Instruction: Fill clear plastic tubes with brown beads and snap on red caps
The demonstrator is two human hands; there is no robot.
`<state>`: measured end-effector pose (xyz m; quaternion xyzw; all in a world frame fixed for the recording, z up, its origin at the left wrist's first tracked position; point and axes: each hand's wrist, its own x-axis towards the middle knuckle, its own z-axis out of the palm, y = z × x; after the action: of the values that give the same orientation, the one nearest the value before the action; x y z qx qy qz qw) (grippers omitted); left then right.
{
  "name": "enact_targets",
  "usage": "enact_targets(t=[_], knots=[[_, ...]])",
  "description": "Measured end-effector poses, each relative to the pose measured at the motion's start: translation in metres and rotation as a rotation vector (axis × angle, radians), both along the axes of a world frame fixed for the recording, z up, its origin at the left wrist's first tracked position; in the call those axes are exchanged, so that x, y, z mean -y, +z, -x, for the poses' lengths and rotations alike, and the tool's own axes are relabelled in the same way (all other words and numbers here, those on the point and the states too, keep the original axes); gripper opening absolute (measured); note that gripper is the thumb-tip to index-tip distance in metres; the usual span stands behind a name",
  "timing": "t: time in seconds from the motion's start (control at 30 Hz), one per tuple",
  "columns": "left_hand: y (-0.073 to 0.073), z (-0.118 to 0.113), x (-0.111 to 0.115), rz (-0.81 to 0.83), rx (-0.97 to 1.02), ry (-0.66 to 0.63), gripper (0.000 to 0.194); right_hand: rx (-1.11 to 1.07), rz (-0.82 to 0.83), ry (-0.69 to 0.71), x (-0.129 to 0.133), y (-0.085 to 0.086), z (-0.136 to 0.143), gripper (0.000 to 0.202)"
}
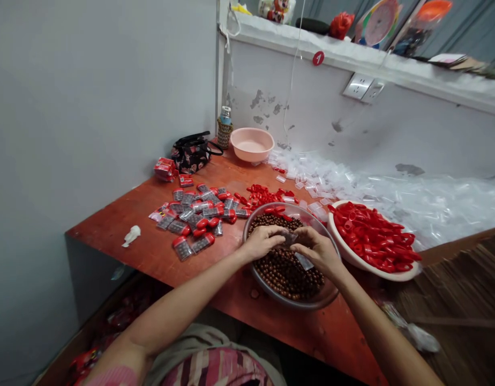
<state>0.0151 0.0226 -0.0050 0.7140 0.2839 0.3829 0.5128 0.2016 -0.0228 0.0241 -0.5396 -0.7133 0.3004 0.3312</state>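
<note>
I see both bare hands meeting above a grey bowl [296,306] of brown beads [290,276]. The left hand [264,241] reaches in from the left, thumb and fingertips pinched on one side of a small clear container [288,238] with something dark in it; I cannot make out its contents clearly. The right hand [317,251] grips the container's other side, thumb and forefinger closed against it, while a second clear piece [304,261] shows just under those fingers. A few red pieces [278,213] lie at the bowl's far side. Just right of the bowl I have a pale basin [349,259] heaped with red caps [376,236], and behind it a wide spread of clear plastic pieces [432,201] along the wall. Left of the bowl, on the red table [145,257], I find a scatter of filled red-capped packs [202,243], with a floral bag [191,153] and an empty pink basin [251,154] farther back.
</note>
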Motion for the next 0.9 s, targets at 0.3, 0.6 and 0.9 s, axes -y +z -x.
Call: enact_targets(t=[0.3, 0.6, 0.9], knots=[[-0.001, 0.004, 0.000, -0.023, -0.008, -0.083, 0.028, 0.367, -0.218, 0.287, 0.000, 0.031, 0.002, 0.018], [0.006, 0.011, 0.024, 0.022, -0.025, 0.176, 0.026, 0.450, -0.128, 0.030, -0.020, 0.013, -0.016, 0.024], [0.006, 0.013, 0.024, 0.070, -0.034, 0.114, 0.022, 0.992, -0.313, -0.014, -0.098, -0.010, 0.021, 0.032]])
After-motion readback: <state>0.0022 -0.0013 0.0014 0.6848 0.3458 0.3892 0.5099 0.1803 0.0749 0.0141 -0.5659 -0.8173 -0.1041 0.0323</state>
